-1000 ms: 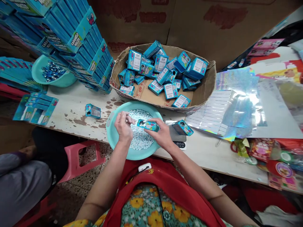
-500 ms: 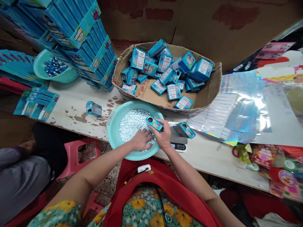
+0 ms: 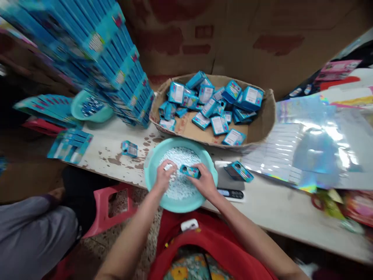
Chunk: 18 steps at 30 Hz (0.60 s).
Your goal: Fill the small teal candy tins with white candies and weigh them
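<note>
A turquoise basin (image 3: 149, 175) full of small white pieces (image 3: 182, 188) stands at the table's front edge. Over its left side, my left hand (image 3: 163, 177) is closed around some of these white pieces, a few showing at the fingertips. My right hand (image 3: 205, 182) grips a small blue printed box (image 3: 189, 171) above the basin, its round dark window towards the left. Right of the basin, another blue box (image 3: 239, 171) rests tilted on a kitchen scale (image 3: 233, 194). One more blue box (image 3: 129, 149) lies on the table to the left.
Behind the basin, a cut-down cardboard box (image 3: 186, 132) holds several blue boxes. Stacked display cartons (image 3: 116, 74) and a smaller basin (image 3: 76, 109) of shiny wrapped pieces stand back left. Shiny sheets (image 3: 317, 144) cover the right side. A person's leg (image 3: 37, 229) and pink stool (image 3: 101, 210) are at left.
My left hand has risen from the white pieces with some in its fingers and moved left. My right hand still holds the box, now more over the basin. The whole view has shifted.
</note>
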Tool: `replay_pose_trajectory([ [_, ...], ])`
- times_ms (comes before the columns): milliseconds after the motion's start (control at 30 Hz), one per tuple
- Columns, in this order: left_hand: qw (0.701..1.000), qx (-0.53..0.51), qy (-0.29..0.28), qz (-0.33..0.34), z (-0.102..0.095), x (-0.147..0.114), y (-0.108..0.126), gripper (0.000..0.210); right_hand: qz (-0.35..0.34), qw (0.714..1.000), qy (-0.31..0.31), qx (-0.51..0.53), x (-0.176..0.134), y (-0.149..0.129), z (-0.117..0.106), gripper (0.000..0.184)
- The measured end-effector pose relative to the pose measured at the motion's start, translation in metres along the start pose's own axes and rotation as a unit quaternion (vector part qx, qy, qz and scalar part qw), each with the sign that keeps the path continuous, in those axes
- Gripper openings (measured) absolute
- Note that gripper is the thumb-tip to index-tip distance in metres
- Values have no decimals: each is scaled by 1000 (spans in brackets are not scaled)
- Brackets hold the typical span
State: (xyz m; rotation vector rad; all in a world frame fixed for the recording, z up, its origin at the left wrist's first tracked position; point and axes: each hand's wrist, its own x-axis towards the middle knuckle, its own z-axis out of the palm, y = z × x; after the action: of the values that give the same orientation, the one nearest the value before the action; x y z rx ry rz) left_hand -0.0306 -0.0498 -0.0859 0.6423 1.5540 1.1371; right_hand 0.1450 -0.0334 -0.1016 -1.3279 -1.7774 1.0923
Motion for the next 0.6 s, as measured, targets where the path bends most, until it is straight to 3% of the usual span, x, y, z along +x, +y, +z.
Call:
replay_pose_trajectory([
  [133, 983, -151, 80, 67, 22, -6, 18, 15, -12, 999, -49, 12, -3, -7, 14, 22],
  [267, 957, -234, 134, 106, 28, -6, 28, 21, -31, 998, -50, 22, -1, -18, 21, 24],
  [600, 951, -270, 143, 47, 33, -5, 38, 35, -22, 999, -40, 0, 5, -23, 13, 23],
])
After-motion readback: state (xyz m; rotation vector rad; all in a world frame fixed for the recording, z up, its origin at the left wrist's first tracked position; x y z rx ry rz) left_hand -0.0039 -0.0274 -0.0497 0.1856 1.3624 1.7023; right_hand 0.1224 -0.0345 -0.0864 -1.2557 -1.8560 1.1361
